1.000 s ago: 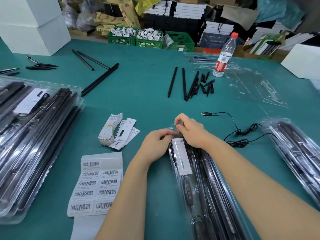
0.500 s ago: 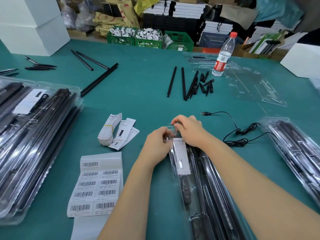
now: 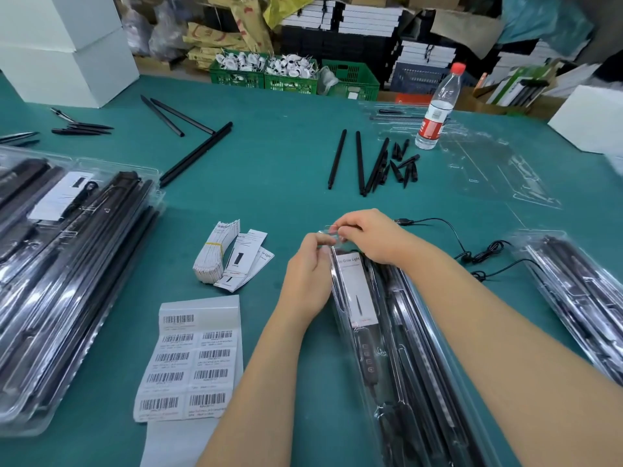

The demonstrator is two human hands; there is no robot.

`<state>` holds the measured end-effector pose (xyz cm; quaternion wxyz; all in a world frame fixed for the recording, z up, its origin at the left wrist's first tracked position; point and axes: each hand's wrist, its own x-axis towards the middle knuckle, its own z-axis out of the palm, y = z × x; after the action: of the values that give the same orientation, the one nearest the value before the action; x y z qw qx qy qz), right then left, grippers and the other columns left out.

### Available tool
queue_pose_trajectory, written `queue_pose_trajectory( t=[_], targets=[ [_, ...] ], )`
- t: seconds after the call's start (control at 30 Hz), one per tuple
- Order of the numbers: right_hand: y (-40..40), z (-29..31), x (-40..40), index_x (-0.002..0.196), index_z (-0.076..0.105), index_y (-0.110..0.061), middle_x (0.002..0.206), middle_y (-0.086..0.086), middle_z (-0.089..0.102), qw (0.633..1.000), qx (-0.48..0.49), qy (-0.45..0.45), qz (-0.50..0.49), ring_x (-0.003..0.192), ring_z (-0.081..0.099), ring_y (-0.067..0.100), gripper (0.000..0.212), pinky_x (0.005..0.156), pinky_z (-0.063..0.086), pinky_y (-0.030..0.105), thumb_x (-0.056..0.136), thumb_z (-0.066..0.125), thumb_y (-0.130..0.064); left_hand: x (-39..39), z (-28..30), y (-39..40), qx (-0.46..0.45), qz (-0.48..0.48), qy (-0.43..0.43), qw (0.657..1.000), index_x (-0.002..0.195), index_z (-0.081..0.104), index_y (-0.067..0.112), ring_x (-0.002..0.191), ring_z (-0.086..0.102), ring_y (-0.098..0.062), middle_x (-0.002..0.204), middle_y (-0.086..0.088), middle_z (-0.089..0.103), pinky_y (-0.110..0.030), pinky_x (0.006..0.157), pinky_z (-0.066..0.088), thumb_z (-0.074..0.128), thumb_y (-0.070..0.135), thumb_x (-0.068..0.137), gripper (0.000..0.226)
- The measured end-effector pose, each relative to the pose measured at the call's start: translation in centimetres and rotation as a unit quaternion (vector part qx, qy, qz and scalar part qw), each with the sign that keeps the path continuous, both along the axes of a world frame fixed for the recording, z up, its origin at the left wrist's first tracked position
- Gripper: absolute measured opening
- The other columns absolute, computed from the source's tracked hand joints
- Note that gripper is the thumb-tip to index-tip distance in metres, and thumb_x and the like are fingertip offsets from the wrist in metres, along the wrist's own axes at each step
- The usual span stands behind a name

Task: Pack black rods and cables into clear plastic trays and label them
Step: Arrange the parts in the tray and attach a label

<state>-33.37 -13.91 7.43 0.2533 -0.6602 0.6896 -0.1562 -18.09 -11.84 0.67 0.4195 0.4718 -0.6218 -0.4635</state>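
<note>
Clear plastic tray [image 3: 397, 348] lying lengthwise on teal counter [image 3: 286, 183], front centre, closed, packed with black rods, cable with inline controller, white printed card under lid at far end. Left hand [image 3: 308, 278] curling fingers, pinching tray's far-end tab, palm resting against tray's left edge. Right hand [image 3: 371, 235] pinching same tab from other side, fingertips nearly meeting. Barcode label sheet [image 3: 192, 362] lying left of tray; loose black cable [image 3: 472, 251] lying right.

One water bottle [image 3: 437, 109] stands on the table. Three green crates [image 3: 293, 83] sit behind it. One barcode label sheet [image 3: 192, 362] carries nine barcodes. Two hands [image 3: 305, 281] show. One loose USB cable [image 3: 472, 247] lies coiled.
</note>
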Motion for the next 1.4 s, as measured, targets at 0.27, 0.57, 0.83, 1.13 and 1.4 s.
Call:
queue_pose_trajectory(
  t=[0.27, 0.57, 0.83, 1.13, 1.4],
  targets=[
    [-0.1, 0.6, 0.2, 0.106, 0.071, -0.023, 0.089, -0.005, 0.067, 0.998, -0.052, -0.027, 0.02, 0.052, 0.045, -0.004, 0.02, 0.05, 0.037, 0.013, 0.102, 0.052, -0.024, -0.4, 0.5, 0.4, -0.051, 0.139, 0.046, 0.988, 0.1, 0.041, 0.035, 0.05, 0.05, -0.005, 0.058, 0.018, 0.059, -0.026, 0.052, 0.038, 0.048, 0.032, 0.099, 0.009],
    [-0.4, 0.8, 1.1, 0.114, 0.068, -0.025, 0.101, -0.001, 0.066, 0.999, -0.028, 0.026, 0.038, 0.093, 0.048, 0.01, 0.019, 0.082, 0.041, 0.032, 0.1, 0.055, -0.025, 0.5, 0.6, -0.4, 0.075, 0.034, 0.111, 0.99, 0.073, 0.042, -0.001, 0.063, 0.027, -0.02, 0.066, -0.005, 0.034, -0.031, 0.06, 0.022, 0.066, 0.041, 0.089, 0.051],
    [-0.8, 4.0, 1.0, 0.108, 0.066, -0.025, 0.095, -0.009, 0.064, 0.982, 0.095, 0.097, 0.129, 0.091, 0.059, 0.017, 0.013, 0.077, 0.046, 0.028, 0.097, 0.06, -0.023, 0.4, 1.7, 0.0, 0.146, 0.025, 0.13, 0.98, 0.085, 0.054, -0.004, 0.07, 0.034, -0.019, 0.073, -0.005, 0.042, -0.034, 0.067, 0.027, 0.062, 0.035, 0.081, 0.04],
    [-0.8, 3.4, 2.0, 0.101, 0.074, -0.016, 0.099, 0.006, 0.074, 0.98, 0.118, 0.104, 0.124, 0.084, 0.06, 0.023, 0.013, 0.091, 0.051, 0.041, 0.091, 0.065, -0.02, 0.4, 1.1, -0.4, 0.132, 0.017, 0.087, 0.987, 0.071, 0.039, -0.002, 0.063, 0.021, -0.018, 0.071, -0.007, 0.026, -0.03, 0.053, 0.016, 0.065, 0.028, 0.087, 0.043],
    [-0.9, 3.6, 2.3, 0.098, 0.073, -0.024, 0.106, 0.006, 0.072, 0.979, 0.134, 0.109, 0.109, 0.104, 0.064, 0.027, 0.013, 0.096, 0.051, 0.042, 0.089, 0.068, -0.016, 0.5, 1.2, -0.4, 0.134, 0.01, 0.093, 0.987, 0.08, 0.054, -0.009, 0.068, 0.029, -0.019, 0.071, -0.007, 0.036, -0.034, 0.062, 0.023, 0.061, 0.02, 0.088, 0.031]
  ],
)
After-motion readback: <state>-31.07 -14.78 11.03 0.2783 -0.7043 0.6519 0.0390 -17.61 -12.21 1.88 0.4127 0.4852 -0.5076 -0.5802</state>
